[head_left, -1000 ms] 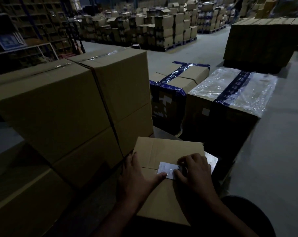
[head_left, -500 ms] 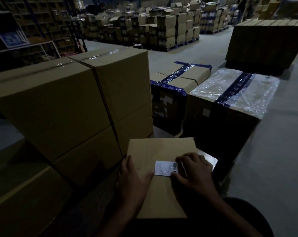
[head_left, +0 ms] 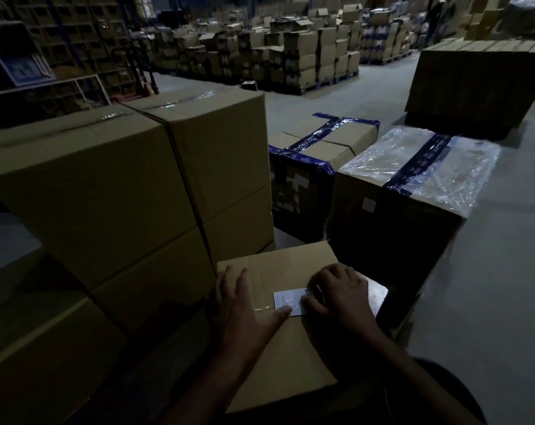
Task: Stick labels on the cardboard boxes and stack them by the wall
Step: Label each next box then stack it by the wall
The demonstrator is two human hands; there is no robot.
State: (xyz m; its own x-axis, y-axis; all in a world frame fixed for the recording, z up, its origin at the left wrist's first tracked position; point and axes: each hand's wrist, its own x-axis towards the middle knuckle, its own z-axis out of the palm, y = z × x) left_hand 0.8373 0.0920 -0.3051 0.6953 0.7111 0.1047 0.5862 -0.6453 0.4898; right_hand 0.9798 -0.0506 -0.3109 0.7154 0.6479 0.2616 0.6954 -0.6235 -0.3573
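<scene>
A small brown cardboard box lies in front of me, its top flaps closed. On its top sits a white label with a barcode at its right end. My left hand lies flat on the box, fingers straight, the thumb touching the label's lower left edge. My right hand presses on the label's right part with bent fingers and hides that end of it.
Two tall stacks of brown boxes stand close on the left. A blue-taped box and a plastic-wrapped box sit just behind. Grey floor opens to the right; pallets of boxes fill the back.
The box has turned slightly and my left thumb has come back onto the label's edge. My right hand has stayed on the label's right end.
</scene>
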